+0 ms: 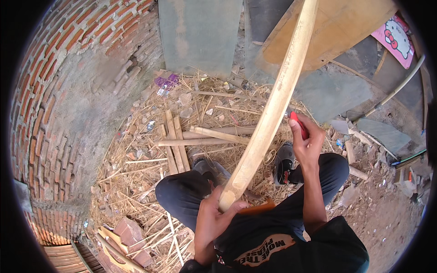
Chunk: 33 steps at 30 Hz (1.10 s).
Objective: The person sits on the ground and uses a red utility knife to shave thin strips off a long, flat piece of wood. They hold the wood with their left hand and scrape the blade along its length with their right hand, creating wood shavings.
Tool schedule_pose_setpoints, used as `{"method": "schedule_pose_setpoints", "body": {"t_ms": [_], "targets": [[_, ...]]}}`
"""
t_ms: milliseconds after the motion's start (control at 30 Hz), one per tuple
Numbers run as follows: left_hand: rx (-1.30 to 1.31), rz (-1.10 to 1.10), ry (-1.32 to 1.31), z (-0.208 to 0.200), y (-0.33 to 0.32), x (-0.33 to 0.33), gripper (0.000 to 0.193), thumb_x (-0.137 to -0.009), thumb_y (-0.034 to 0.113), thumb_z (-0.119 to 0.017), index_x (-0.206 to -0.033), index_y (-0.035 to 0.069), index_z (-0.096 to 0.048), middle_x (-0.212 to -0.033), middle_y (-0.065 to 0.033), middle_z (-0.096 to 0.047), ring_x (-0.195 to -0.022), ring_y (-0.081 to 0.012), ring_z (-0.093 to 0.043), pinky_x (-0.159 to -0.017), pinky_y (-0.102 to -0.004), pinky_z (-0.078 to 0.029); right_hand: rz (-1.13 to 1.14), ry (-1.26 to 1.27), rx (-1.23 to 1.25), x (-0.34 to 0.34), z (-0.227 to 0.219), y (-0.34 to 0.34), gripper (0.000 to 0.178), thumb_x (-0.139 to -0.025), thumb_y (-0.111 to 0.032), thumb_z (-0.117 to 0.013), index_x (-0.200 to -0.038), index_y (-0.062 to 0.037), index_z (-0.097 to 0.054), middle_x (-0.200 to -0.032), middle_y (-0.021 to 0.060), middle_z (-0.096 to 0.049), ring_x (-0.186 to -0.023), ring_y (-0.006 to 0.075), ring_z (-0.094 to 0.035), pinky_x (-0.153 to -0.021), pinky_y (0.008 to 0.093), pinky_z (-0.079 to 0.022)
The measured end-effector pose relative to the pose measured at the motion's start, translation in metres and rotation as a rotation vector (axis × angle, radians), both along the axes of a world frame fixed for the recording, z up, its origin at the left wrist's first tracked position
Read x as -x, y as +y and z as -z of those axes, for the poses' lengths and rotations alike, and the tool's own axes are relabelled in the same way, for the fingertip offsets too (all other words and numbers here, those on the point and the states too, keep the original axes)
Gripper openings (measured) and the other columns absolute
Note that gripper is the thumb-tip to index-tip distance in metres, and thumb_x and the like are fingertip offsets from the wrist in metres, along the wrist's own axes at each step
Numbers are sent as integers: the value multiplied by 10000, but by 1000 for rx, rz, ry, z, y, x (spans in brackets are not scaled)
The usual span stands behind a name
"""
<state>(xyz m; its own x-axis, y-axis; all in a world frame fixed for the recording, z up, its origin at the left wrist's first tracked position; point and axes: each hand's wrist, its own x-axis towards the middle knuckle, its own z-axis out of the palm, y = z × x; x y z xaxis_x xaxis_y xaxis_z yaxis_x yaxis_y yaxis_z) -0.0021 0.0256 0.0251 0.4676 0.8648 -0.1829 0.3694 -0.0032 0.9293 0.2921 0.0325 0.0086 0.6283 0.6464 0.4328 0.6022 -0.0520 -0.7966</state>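
Note:
A long, pale split length of bamboo (272, 109) slants from my lap up past the top right of the view. My left hand (210, 218) is closed around its lower end, near my left thigh. To the right of the bamboo, my right hand (310, 142) grips a small red-handled cutter (299, 125). Its short grey tip points toward the bamboo's right edge; whether the two touch I cannot tell. An orange-brown object (257, 207) lies across my lap, partly hidden by the bamboo and my shirt.
Bamboo strips (175, 141) and poles (205, 141) lie on straw-littered ground ahead of my shoes. A brick wall (50, 150) rises at left. Grey panels (200, 36) and a tan board (332, 34) lean at the back. Broken bricks (129, 234) sit at lower left.

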Motion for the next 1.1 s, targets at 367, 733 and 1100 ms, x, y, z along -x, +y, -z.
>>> {"method": "schedule_pose_setpoints", "body": {"t_ms": [367,733,1100], "targets": [[-118,-60,12,-5,13,-4,407,-875,256,-944,-1019,-11,-673,-753,-94,-707,-675,-117,-657,-613,-300,-510,-189,36,-72,9,40,-22,222,-977,-189,-796,-1052,10,-735,-764,77,-688,-633,138,-604,-610,280,-465],[-155,-164,-110,-2,17,-16,457,-853,275,-963,-996,-12,-637,-773,-121,-751,-663,-123,-695,-601,-311,-544,-679,-270,-154,79,30,-31,280,-843,-257,-899,-1059,-115,-792,-777,16,-680,-596,209,-683,-548,334,-551],[-185,-135,-123,3,21,-17,433,-888,273,-934,-991,2,-612,-742,-139,-713,-625,-206,-701,-581,-336,-524,-578,-300,-138,91,15,-32,238,-848,-275,-903,-1029,-145,-821,-721,-26,-645,-524,148,-636,-487,313,-500]]}}
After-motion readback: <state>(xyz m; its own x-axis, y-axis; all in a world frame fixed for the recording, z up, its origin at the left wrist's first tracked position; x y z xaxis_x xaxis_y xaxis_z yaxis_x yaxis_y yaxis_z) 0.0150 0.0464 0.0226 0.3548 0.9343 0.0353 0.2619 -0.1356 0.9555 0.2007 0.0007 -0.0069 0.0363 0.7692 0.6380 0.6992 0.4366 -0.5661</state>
